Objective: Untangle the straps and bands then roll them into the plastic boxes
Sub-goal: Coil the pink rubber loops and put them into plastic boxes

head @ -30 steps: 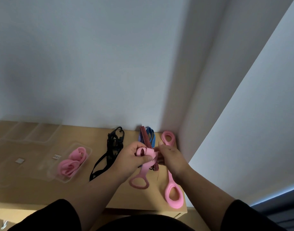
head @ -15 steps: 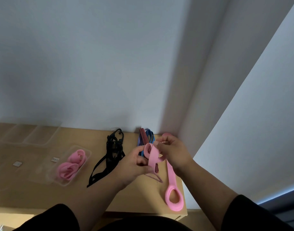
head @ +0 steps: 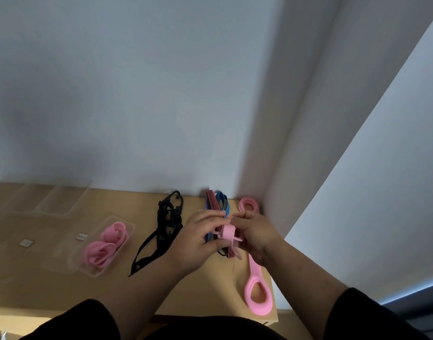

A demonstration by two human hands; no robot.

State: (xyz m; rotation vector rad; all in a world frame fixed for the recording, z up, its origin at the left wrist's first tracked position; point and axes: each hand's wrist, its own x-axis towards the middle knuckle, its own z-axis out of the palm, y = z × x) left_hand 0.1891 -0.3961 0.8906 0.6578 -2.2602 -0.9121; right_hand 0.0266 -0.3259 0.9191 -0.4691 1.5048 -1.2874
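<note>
The table (head: 51, 285) holds the clear box (head: 127, 231) of rolled pink bands at left, within easy reach for dropping in the next; the long pink strap (head: 255, 273) lies along the right edge; both the left hand (head: 198, 238) and right hand (head: 255, 233) pinch the small pink band (head: 228, 233) between them, above the table, apparently coiling it.

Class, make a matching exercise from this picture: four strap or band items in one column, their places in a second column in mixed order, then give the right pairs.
1. rolled pink bands
2. black strap
3. pink band being rolled
4. pink loop strap

A. flat at the table's right edge
B. between both hands
C. in a clear plastic box
D. loose, mid-table

Pairs: 1-C, 2-D, 3-B, 4-A
</note>
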